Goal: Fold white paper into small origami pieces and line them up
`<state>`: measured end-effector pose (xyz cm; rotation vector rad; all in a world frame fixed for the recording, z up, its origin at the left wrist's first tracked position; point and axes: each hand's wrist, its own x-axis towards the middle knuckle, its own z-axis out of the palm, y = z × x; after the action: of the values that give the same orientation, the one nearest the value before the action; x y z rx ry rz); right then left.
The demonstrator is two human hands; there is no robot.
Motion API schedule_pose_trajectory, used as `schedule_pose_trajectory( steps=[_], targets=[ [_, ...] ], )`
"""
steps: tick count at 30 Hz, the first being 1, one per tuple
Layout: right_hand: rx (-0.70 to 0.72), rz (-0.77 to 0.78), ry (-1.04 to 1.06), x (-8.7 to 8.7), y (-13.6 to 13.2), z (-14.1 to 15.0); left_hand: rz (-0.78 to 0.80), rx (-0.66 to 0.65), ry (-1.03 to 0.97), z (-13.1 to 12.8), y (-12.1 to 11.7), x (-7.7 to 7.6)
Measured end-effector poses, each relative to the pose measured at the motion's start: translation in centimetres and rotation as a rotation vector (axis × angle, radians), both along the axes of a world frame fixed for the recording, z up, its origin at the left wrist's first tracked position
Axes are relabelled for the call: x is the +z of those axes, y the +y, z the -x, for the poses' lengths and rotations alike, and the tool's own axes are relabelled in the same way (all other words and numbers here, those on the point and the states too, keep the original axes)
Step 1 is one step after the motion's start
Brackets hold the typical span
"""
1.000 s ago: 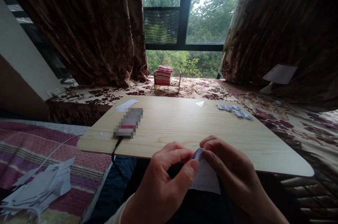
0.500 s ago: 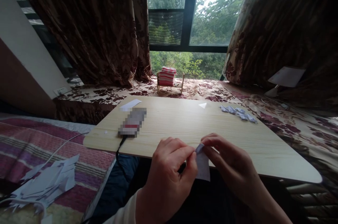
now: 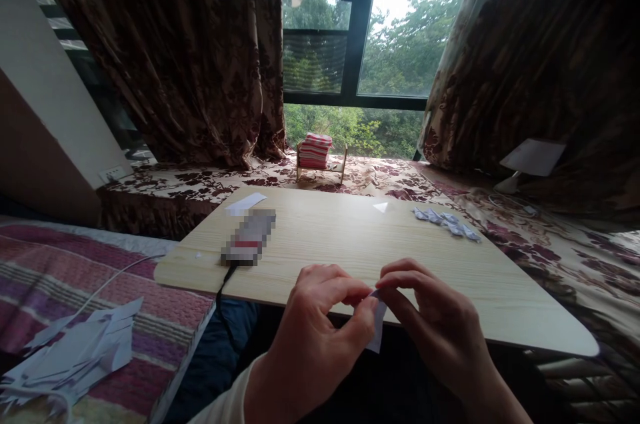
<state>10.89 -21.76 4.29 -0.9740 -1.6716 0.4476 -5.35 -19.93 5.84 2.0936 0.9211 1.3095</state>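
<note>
Between both hands, at the table's near edge, is a strip of white paper. My left hand pinches its upper end between thumb and forefinger. Fingers of my right hand close on the same end from the right. The strip's lower part hangs below the fingertips, in front of the dark lap; its folded top is mostly hidden by the fingers. Beyond the hands, several small folded paper pieces lie in a row at the table's right. A small white paper triangle lies near the far edge.
The pale wooden table carries a blurred-out device with a black cable at left, and a flat paper strip behind it. Loose paper strips are heaped on the striped bed cover. A small rack with folded striped cloths and a lamp stand beyond.
The hanging part of the paper strip looks narrower and turned between the fingers. My hands have closed in on its top end. The view has shifted slightly.
</note>
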Motion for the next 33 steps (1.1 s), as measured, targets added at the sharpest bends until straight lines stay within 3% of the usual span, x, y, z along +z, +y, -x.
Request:
schedule_pose_trajectory(
  steps=[11, 20, 27, 33],
  targets=[
    [0.045, 0.047, 0.046, 0.1, 0.4, 0.2, -0.194, 0.082, 0.096, -0.1, 0.6, 0.3],
    [0.021, 0.017, 0.002, 0.2, 0.9, 1.1, -0.013, 0.009, 0.030, 1.0, 0.7, -0.7],
    [-0.004, 0.074, 0.109, -0.2, 0.9, 1.2, -0.008, 0.035, 0.098, 1.4, 0.8, -0.3],
    [-0.054, 0.113, 0.290, -0.1, 1.4, 0.6, 0.176, -0.041, 0.021, 3.2, 0.8, 0.8]
  ],
)
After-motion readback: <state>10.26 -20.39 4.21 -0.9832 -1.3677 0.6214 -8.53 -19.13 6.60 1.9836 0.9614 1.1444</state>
